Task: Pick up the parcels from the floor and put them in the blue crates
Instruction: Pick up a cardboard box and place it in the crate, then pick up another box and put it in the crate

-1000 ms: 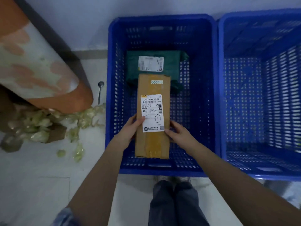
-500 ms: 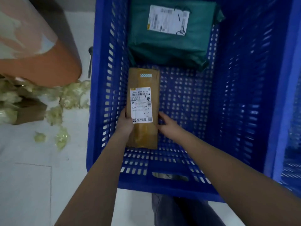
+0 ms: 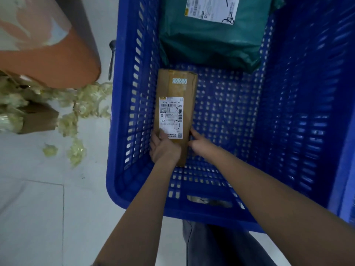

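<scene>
A long brown cardboard parcel with a white label lies low inside the blue crate, against its left wall. My left hand grips the parcel's near left end, thumb over the label's corner. My right hand touches the parcel's right side with its fingers. A green plastic mailer parcel with a white label lies at the crate's far end.
A large orange and pale rounded object stands left of the crate. Crumpled yellowish packing scraps and a small brown box litter the floor there. A metal spoon lies beside the crate wall. My legs show below the crate.
The brown parcel has gone down from over the crate to its bottom, along the left wall. I have leaned in closer, and my right hand has loosened on the parcel.
</scene>
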Motion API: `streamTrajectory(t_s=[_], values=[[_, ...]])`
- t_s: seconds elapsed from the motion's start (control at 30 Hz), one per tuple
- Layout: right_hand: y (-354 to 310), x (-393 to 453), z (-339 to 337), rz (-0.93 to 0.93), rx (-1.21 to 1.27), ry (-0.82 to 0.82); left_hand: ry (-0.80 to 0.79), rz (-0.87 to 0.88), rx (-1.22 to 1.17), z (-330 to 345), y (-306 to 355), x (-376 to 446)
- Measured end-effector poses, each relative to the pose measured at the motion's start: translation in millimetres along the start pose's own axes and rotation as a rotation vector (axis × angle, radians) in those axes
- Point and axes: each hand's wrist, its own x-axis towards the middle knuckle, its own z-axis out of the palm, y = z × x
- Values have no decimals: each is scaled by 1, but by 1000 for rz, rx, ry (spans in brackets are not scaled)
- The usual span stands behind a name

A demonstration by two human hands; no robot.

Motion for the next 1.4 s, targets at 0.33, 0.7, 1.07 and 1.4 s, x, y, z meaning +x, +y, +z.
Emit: streamTrajectory(t_s=[0.33,0.7,1.07,1.4], values=[[30,-124,-29,190,212,141,-105,51,-2,-23,5,-82],[77,-323,-128,-71,769,906,67,492,334,-25,138,-236],[277,-422,-135,178,929,684,50,887,588,134,181,-368],[502,-523,-78,393,1260,721,-74,811,912,301,156,-462]])
